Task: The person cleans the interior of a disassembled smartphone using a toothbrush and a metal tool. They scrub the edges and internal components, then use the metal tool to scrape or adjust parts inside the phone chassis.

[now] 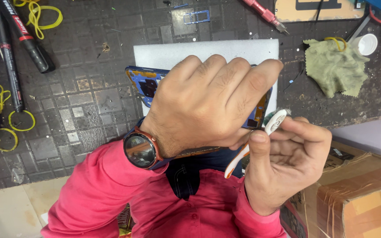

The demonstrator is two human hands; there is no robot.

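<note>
Brushing of an opened blue phone frame (143,83), held above the white foam pad (164,55) on the bench: our left hand (208,103) clamps its grip around the frame. Our right hand (283,163) pinches the white-and-orange brush (273,124); we judge short, light strokes safest near the exposed parts.

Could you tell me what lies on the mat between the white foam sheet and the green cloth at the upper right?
In the head view, the stretch of dark mat between the white foam sheet and the green cloth holds only small specks and scraps.

Glossy white plastic tool (273,124), rumpled green cloth (334,68), scuffed matt mat (89,101)
</note>
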